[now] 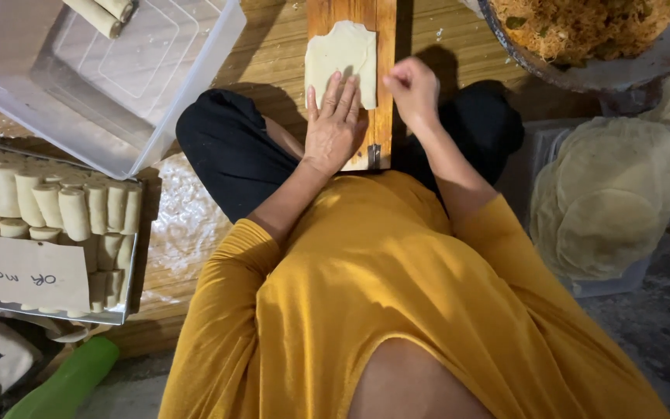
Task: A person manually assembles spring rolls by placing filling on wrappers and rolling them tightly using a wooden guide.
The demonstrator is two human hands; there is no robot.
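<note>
We see the left hand [333, 124] lying flat, palm down, fingers spread and straight, pressing on the near edge of a pale dough wrapper [343, 58] that rests on a narrow wooden board [384, 116] across the lap. The right hand [414, 89] hovers just beside it over the board's right edge, curled into a loose fist; we cannot tell whether it pinches anything. Both forearms reach forward from mustard sleeves. To the left sits a metal tray [122, 314] of rolled wrappers [56, 209], to the right a stack of round wrappers [610, 194], and a bowl of shredded filling [583, 27] beyond.
</note>
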